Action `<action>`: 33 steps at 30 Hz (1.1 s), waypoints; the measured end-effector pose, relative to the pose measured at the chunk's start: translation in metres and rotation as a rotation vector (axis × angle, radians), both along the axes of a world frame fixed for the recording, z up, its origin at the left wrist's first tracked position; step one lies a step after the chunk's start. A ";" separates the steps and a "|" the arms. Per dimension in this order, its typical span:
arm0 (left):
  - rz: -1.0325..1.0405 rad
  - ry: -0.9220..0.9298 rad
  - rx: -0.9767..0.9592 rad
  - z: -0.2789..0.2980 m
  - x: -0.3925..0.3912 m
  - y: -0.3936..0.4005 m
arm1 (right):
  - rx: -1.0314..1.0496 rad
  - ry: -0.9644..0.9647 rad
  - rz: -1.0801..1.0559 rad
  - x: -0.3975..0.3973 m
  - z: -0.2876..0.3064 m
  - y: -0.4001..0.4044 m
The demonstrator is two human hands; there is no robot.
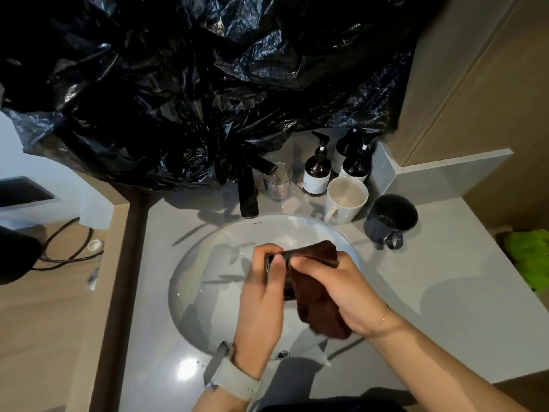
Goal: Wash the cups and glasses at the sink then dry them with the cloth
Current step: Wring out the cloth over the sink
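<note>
- One dark cup (277, 276), mostly hidden, held over the sink (190, 281) between both hands.
- Left hand (263, 295) curls round the cup, thumb on its side.
- Right hand (335, 288) pinches the brown cloth (315, 295) against the cup wall.
- Drying step, likely; to do it well, turn the cup with the left hand, push cloth inside too.
- White mug (344, 199), dark mug (390, 220), clear glass (277, 181) stand behind the sink near the faucet (248, 191).

Fuzzy brown cloth (315, 295), glossy white basin (190, 292), crinkled shiny black plastic sheet (178, 84).
</note>
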State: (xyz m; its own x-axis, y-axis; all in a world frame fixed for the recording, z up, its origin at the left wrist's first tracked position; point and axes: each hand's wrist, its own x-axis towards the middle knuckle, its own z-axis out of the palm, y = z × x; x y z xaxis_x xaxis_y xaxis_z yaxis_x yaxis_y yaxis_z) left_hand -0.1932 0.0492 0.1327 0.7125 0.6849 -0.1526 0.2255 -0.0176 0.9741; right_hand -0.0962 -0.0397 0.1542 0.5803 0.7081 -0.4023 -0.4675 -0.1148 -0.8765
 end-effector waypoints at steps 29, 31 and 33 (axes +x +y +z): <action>-0.138 0.023 -0.128 0.000 -0.010 0.021 | 0.018 -0.047 0.167 -0.007 -0.006 -0.004; -0.068 0.069 -0.442 0.001 -0.002 0.022 | 0.004 -0.263 0.248 -0.010 -0.009 -0.003; 0.014 0.052 -0.452 0.001 0.002 0.020 | 0.006 -0.335 0.275 -0.009 -0.008 -0.001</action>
State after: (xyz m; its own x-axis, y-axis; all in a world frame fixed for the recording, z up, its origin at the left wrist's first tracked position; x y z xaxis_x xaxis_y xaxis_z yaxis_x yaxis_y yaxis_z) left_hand -0.1912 0.0692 0.1337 0.6867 0.5509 -0.4742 0.2719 0.4103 0.8705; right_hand -0.1054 -0.0409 0.1465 0.4674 0.8564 -0.2195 -0.1097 -0.1902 -0.9756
